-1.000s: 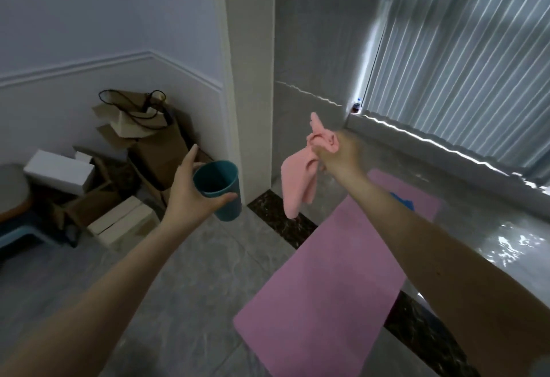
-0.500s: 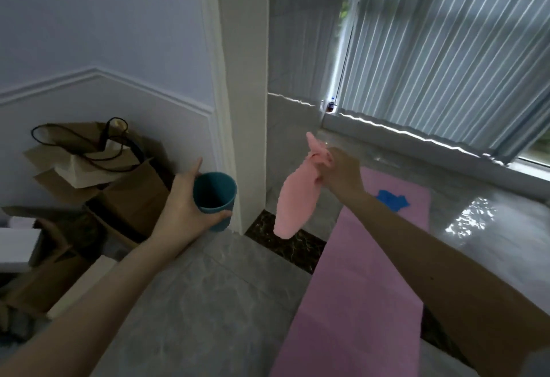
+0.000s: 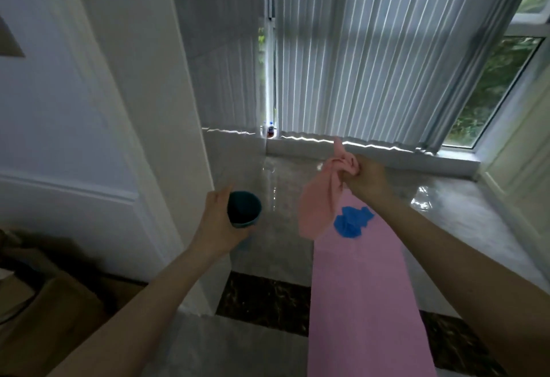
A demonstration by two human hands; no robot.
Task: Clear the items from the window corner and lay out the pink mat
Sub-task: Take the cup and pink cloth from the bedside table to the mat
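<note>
Since the earlier frames the view has been turned toward the window, and both hands have been carried closer to the corner. The teal cup (image 3: pixel 244 209) is gripped by the left hand (image 3: pixel 218 222) at about 9 o'clock. A pink cloth (image 3: pixel 320 202) is bunched tight in the right hand (image 3: pixel 367 177) at about 1 o'clock and hangs down. The pink mat (image 3: pixel 361 302) is laid flat on the floor, running from 6 o'clock toward the window. A blue thing (image 3: pixel 352 222) is left on its far end. The cloth could be dropped on the mat if the grip is loosened. A small bottle (image 3: pixel 270 130) on the sill could be knocked.
</note>
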